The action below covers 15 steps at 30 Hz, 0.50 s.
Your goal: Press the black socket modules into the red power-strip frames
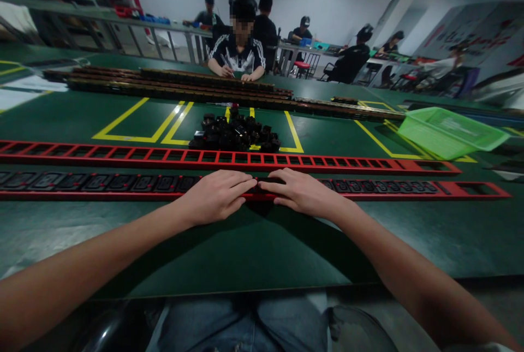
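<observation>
A long red frame (409, 196) lies across the green table, with black square parts (121, 182) in its slots. My left hand (216, 195) rests on the middle of this frame, fingers pointing right. Facing it, my right hand (301, 192) has its fingers spread on the same frame. The fingertips of both hands nearly meet; whether a small part lies under them is hidden. Just behind runs a second red frame (213, 165) with open slots. A pile of black parts (235, 132) sits beyond it.
A green plastic basket (448, 128) stands at the right. Long dark strips (184, 85) are stacked across the table's far side. Yellow tape (118, 137) marks the tabletop. A person (239, 54) sits opposite, holding a pen-like tool; several people are farther back.
</observation>
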{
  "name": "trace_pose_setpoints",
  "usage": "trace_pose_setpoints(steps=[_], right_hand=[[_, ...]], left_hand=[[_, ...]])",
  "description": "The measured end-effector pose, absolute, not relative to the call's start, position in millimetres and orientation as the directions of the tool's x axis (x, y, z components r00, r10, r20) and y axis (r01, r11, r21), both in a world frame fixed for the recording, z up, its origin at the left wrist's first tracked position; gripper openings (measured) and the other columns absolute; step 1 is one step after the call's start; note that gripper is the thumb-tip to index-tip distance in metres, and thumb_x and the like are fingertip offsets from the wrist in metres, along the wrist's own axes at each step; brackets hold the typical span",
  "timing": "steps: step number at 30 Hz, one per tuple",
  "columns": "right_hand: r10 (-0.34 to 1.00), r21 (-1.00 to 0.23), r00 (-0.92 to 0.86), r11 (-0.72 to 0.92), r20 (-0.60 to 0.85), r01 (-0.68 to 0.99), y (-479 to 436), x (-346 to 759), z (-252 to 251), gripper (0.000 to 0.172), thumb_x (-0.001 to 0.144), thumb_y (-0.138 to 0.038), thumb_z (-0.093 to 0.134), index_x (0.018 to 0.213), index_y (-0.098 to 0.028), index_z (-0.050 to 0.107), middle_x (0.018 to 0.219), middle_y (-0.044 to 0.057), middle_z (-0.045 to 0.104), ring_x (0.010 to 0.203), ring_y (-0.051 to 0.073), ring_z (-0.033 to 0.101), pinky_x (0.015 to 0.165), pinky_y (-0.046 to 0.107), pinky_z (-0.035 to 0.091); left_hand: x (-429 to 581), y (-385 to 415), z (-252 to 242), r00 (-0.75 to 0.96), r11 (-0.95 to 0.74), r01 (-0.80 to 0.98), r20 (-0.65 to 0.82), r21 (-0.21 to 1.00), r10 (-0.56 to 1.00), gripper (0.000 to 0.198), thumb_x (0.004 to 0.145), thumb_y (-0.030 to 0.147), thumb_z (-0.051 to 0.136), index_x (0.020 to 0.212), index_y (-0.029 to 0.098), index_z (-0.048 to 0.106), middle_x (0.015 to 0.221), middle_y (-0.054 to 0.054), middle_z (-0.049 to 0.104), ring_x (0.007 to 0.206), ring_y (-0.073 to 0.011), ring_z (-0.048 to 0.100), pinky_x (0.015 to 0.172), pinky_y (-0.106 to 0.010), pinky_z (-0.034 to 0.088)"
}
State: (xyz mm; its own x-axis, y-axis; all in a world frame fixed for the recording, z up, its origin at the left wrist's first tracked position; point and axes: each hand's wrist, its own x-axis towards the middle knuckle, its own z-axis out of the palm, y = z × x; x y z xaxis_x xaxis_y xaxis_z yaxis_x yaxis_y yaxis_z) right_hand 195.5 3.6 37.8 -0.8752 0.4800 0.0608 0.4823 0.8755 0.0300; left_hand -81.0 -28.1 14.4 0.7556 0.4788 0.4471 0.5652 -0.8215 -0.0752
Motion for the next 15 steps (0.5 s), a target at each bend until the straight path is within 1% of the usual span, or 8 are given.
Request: trace_pose_setpoints(steps=[2,4,8,10,13,15], right_hand=[[0.462,0.062,-0.885,0.883,0.05,0.464,3.0,195.0,39.4,0.05,0.1,-0.032,0.054,0.149,-0.028,0.047,0.133,0.014,0.057,0.114,0.027,0.059,0.094,0.045,0.054],[0.449,0.08,-0.893,0.889,0.042,0.451,2.6,194.7,40.6,0.05,0.101,-0.03,0.052,0.15,-0.027,0.046,0.133,0.016,0.056,0.114,0.028,0.059,0.093,0.045,0.054],[0.453,0.067,-0.891,0.888,0.041,0.455,2.5,195.4,40.1,0.05,0.1,-0.026,0.054,0.149,-0.025,0.048,0.135,0.018,0.056,0.115,0.029,0.06,0.094,0.047,0.054],[0.467,0.016,-0.882,0.883,0.07,0.469,3.8,196.8,38.1,0.048,0.099,-0.026,0.056,0.147,-0.026,0.05,0.135,0.016,0.057,0.117,0.029,0.06,0.095,0.047,0.053],[0.501,-0.15,-0.856,0.863,0.124,0.483,6.8,199.5,35.5,0.048,0.095,-0.029,0.065,0.141,-0.025,0.055,0.132,0.013,0.061,0.118,0.026,0.06,0.099,0.043,0.051],[0.537,-0.252,-0.832,0.832,0.139,0.494,8.1,200.9,35.2,0.048,0.09,-0.028,0.071,0.136,-0.022,0.056,0.127,0.011,0.064,0.116,0.025,0.061,0.098,0.041,0.052]], left_hand=[[-81.0,-27.8,14.6,0.762,-0.823,0.563,0.435,-0.078,0.48,0.038,0.097,0.023,0.051,0.132,0.013,0.061,0.129,-0.014,0.068,0.114,-0.0251,0.065,0.096,-0.04,0.056],[-80.9,-27.2,14.0,0.765,-0.825,0.559,0.438,-0.086,0.472,0.036,0.097,0.023,0.051,0.13,0.014,0.062,0.128,-0.013,0.068,0.114,-0.0257,0.065,0.096,-0.041,0.056],[-80.0,-25.7,11.8,0.766,-0.833,0.544,0.466,-0.101,0.443,0.034,0.097,0.022,0.052,0.126,0.012,0.064,0.127,-0.014,0.068,0.113,-0.0263,0.065,0.095,-0.041,0.057],[-79.5,-25.5,11.4,0.766,-0.839,0.533,0.482,-0.106,0.426,0.033,0.096,0.021,0.052,0.125,0.011,0.065,0.126,-0.014,0.068,0.113,-0.0263,0.066,0.094,-0.041,0.057],[-79.6,-26.4,12.0,0.766,-0.845,0.523,0.496,-0.111,0.409,0.032,0.096,0.02,0.052,0.124,0.011,0.065,0.125,-0.014,0.069,0.112,-0.0259,0.066,0.094,-0.041,0.057],[-80.1,-27.2,12.8,0.769,-0.846,0.521,0.493,-0.115,0.407,0.032,0.096,0.02,0.052,0.124,0.011,0.064,0.125,-0.014,0.069,0.113,-0.0259,0.066,0.094,-0.04,0.057]])
